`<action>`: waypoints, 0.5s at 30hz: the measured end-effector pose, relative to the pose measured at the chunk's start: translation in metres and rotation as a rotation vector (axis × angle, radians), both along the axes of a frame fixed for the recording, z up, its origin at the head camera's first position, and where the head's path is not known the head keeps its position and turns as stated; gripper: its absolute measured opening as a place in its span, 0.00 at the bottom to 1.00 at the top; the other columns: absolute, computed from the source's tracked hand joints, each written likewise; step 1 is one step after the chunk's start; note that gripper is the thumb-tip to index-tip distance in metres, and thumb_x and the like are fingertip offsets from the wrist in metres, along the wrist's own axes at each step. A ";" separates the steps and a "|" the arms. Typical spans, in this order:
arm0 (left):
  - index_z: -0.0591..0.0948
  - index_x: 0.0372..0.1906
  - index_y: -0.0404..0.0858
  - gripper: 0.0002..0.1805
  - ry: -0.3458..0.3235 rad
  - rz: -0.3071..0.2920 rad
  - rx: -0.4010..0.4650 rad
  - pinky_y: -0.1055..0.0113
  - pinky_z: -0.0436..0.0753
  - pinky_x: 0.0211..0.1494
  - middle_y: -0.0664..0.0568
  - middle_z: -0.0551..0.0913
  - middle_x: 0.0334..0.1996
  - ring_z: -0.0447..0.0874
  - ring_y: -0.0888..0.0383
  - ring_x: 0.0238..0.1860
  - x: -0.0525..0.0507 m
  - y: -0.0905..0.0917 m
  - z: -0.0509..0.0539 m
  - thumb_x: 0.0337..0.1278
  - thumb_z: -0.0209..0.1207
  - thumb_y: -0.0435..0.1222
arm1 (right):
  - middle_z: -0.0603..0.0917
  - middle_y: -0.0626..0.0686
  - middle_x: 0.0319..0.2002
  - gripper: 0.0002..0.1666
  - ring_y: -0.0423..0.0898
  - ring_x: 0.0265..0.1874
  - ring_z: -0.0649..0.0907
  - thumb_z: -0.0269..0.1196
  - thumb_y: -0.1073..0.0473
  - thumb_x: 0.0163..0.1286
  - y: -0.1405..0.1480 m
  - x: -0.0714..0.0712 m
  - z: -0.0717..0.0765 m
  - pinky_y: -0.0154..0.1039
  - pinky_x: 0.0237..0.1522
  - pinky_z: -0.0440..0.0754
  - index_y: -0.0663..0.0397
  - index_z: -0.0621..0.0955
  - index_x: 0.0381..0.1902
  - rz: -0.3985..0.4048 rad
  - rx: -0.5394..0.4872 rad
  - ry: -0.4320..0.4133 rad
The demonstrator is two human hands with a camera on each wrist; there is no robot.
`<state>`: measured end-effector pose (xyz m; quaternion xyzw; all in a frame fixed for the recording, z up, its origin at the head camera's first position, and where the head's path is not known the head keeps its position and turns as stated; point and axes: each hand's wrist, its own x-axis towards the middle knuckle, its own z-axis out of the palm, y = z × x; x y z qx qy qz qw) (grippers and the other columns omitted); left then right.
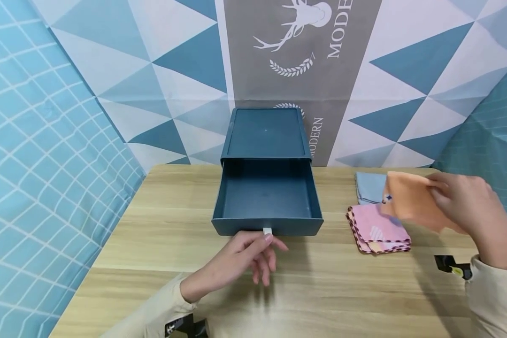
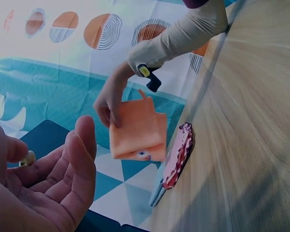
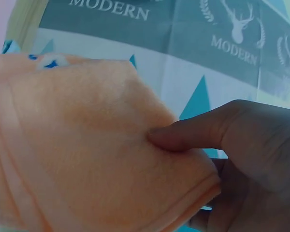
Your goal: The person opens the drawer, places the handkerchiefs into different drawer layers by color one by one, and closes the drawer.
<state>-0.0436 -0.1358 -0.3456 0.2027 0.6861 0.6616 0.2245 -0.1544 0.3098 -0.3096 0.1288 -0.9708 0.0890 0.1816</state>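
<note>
A dark blue drawer (image 1: 232,226) is pulled out of its box (image 1: 266,134), and its inside shows bare. At its front, my left hand (image 1: 247,251) pinches the small pale knob (image 1: 267,231) between thumb and index finger; the other fingers hang loosely curled. The knob (image 2: 27,158) also appears by the thumb in the left wrist view. Off to the right, my right hand (image 1: 469,199) holds a folded orange towel (image 1: 411,199) up by one edge. Close up, the thumb presses on the towel (image 3: 87,130); the fingers behind it are mostly hidden.
Under the raised orange towel lies a folded pink towel (image 1: 382,227) with a dark checked border. A folded light blue towel (image 1: 369,185) sits just behind it. The wooden table (image 1: 165,225) meets a patterned wall covering (image 1: 186,94) at the back.
</note>
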 end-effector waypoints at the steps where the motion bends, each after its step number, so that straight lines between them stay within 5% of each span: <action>1: 0.83 0.53 0.38 0.24 0.002 -0.003 -0.001 0.67 0.80 0.23 0.42 0.82 0.30 0.84 0.52 0.23 0.000 0.000 0.000 0.80 0.42 0.48 | 0.82 0.73 0.36 0.13 0.60 0.22 0.77 0.63 0.68 0.66 -0.001 0.002 0.002 0.65 0.30 0.75 0.72 0.81 0.46 0.002 -0.001 0.012; 9: 0.83 0.53 0.39 0.24 -0.009 0.003 -0.007 0.67 0.80 0.24 0.42 0.82 0.31 0.84 0.52 0.23 0.000 0.000 0.002 0.80 0.41 0.49 | 0.84 0.68 0.31 0.11 0.54 0.17 0.76 0.63 0.67 0.68 -0.012 0.015 0.014 0.57 0.24 0.75 0.70 0.82 0.45 0.066 -0.032 0.128; 15: 0.83 0.54 0.38 0.25 -0.015 -0.003 -0.002 0.67 0.80 0.24 0.42 0.82 0.31 0.84 0.52 0.23 -0.001 -0.001 0.001 0.80 0.41 0.50 | 0.85 0.69 0.36 0.11 0.59 0.24 0.79 0.63 0.67 0.69 -0.023 0.026 0.020 0.56 0.27 0.74 0.69 0.82 0.46 0.079 -0.100 0.157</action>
